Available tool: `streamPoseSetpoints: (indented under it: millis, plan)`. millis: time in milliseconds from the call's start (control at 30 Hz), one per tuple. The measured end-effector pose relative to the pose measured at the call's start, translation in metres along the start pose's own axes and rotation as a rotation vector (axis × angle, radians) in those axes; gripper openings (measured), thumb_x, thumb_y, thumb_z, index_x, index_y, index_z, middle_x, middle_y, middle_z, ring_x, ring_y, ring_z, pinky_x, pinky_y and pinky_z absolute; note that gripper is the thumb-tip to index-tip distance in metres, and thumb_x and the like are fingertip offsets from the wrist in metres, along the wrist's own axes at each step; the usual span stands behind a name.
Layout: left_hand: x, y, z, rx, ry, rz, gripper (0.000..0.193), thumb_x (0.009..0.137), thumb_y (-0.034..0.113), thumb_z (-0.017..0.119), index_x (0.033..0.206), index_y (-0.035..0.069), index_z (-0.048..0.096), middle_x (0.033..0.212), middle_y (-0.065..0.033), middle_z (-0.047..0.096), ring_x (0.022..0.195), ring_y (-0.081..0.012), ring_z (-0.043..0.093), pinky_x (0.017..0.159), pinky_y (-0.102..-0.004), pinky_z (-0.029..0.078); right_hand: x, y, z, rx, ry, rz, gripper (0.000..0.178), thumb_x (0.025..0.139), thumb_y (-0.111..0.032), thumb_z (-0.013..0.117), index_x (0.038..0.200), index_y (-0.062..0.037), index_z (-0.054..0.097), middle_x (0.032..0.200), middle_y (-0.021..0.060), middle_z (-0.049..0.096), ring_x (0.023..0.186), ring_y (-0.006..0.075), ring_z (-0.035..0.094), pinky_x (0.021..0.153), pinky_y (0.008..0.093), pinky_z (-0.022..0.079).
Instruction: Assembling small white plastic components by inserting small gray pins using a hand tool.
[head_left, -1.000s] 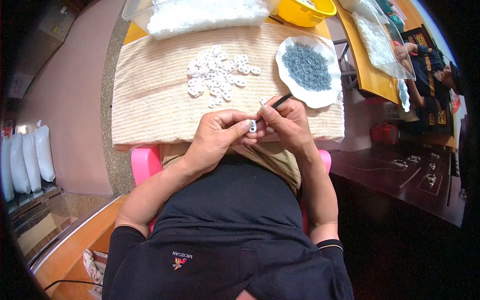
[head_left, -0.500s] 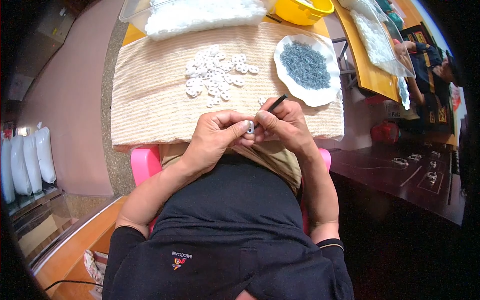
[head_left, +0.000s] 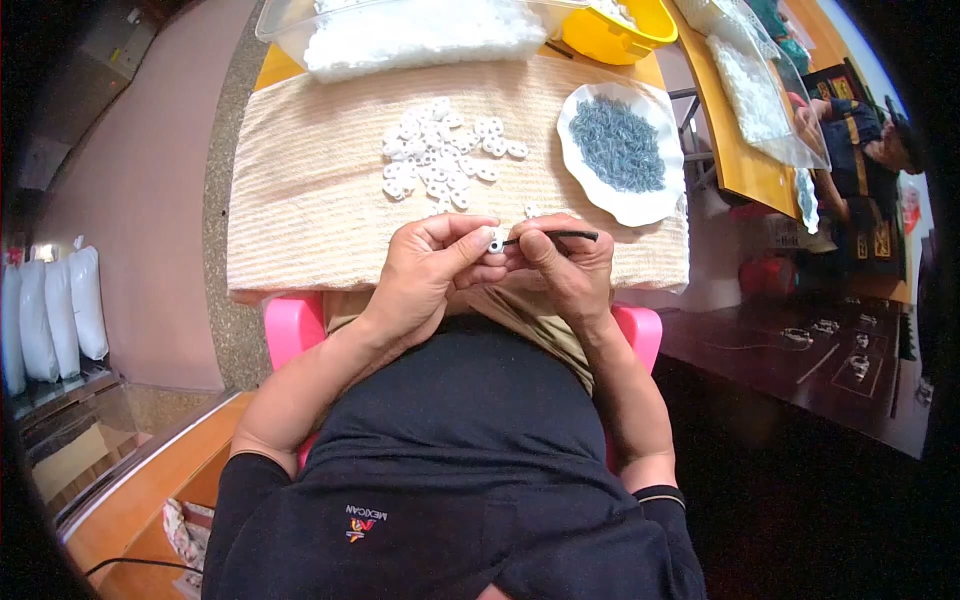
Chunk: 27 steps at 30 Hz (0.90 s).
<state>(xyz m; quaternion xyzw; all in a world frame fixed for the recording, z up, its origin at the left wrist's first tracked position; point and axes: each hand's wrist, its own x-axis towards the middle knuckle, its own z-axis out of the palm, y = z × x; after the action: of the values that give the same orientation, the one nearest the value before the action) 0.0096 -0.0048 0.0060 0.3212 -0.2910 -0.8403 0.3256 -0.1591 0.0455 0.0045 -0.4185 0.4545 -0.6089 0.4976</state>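
Note:
Above my lap, at the front edge of the cloth-covered table, both hands meet. Thumb and fingers of my left hand (head_left: 420,265) pinch a small white plastic piece (head_left: 496,243) with a dark hole. My right hand (head_left: 568,275) grips a thin black stick-like tool (head_left: 572,235), lying nearly level with its inner end at the white piece. Whether that tip is inside the piece, I cannot tell. Beyond my hands lies a loose heap of similar white pieces (head_left: 435,150). Small translucent grey-blue parts (head_left: 618,145) fill a white scalloped plate (head_left: 640,212) on the right.
A striped beige cloth (head_left: 310,190) covers the table. At the back stand a clear bin (head_left: 285,40) of white pieces and a yellow basin (head_left: 630,42). Pink chair arms (head_left: 295,325) flank me. Another person (head_left: 860,130) sits at a separate table, far right.
The black tool has swung from a steep slant to nearly level, its outer end lower and farther right. My left hand keeps its pinch on the white piece. The whole view has shifted slightly.

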Motion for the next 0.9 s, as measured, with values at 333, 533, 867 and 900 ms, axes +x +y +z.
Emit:
streamPoseSetpoints:
  millis: [333,533,867,900]
  plan:
    - [-0.003,0.0,0.001,-0.159,0.04,0.019,0.017,0.093,0.009,0.058,0.106,-0.001,0.06,0.087,-0.0099,0.065,0.075,-0.0155,0.066,0.071,-0.0265,0.057,-0.001,0.006,0.006,-0.328,-0.073,-0.466,0.013,0.085,-0.002,0.067,0.096,0.0033,0.064,0.089,0.0135,0.067,0.079,0.0203,0.065,0.069,0.0277,0.051]
    - [-0.005,-0.001,0.0,-0.154,0.044,0.035,0.017,0.093,0.01,0.057,0.106,0.0,0.06,0.087,-0.0098,0.065,0.075,-0.0155,0.066,0.071,-0.0273,0.057,0.0,0.006,0.008,-0.559,-0.07,-0.713,0.015,0.082,0.004,0.066,0.096,0.0026,0.063,0.084,0.0171,0.067,0.074,0.0244,0.066,0.065,0.0305,0.052]
    - [-0.005,0.0,0.002,-0.206,0.032,0.016,0.016,0.093,0.009,0.057,0.106,0.0,0.06,0.088,-0.0094,0.066,0.076,-0.015,0.066,0.072,-0.0271,0.057,-0.004,0.009,0.006,-0.531,-0.063,-0.634,0.014,0.084,0.003,0.064,0.098,0.0033,0.062,0.088,0.0167,0.066,0.076,0.0231,0.065,0.07,0.0295,0.052]
    - [-0.006,0.001,0.002,-0.195,0.021,0.007,0.016,0.093,0.009,0.058,0.106,0.0,0.06,0.088,-0.0093,0.066,0.076,-0.0146,0.066,0.072,-0.0268,0.057,-0.006,0.01,0.005,-0.411,-0.041,-0.513,0.013,0.085,0.002,0.063,0.098,0.0032,0.062,0.09,0.0158,0.066,0.078,0.0213,0.064,0.072,0.0287,0.052]
